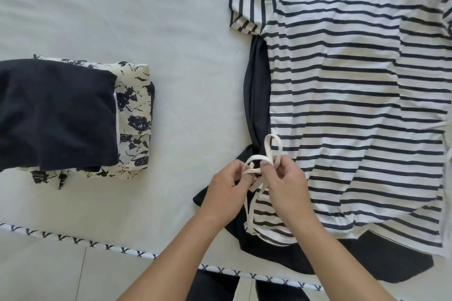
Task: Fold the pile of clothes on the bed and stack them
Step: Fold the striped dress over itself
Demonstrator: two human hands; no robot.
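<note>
1. Navy knit tops the folded stack (56, 115) at nine o'clock on the bed (171, 32). Under it lies a cream floral garment (134, 110), its edges sticking out to the right and below. The stack looks soft and squashy, so anything added should be laid flat on it.

2. At the middle of the frame, toward six o'clock, the left hand (226, 193) pinches the cream drawstring (259, 161) between curled fingers and thumb. The fingers are closed narrowly round one loop of the tape.

3. Just beside it, the right hand (286, 186) also pinches the drawstring, thumb and forefinger holding the upper loop where the tape crosses itself. Both hands seem to be working a bow or knot. Whether they are tying or loosening it cannot be told.

4. The tape itself is thin, flat and limp. It will slip if held loosely, so it is best held close to the knot, as now. Its tails hang down to the hem corner of the shirt.

5. From twelve to four o'clock the striped T-shirt (354, 105) lies spread flat, neckline at the far edge, hem near the person. It is light jersey: soft, floppy and easily creased. Good holds for folding would be the shoulder and the hem on one side.

6. A dark garment (381, 266) lies beneath the shirt, showing along its left side and below the hem. It is not yet folded.

7. My judgement: the task is partway done, with two pieces left to fold.
</note>
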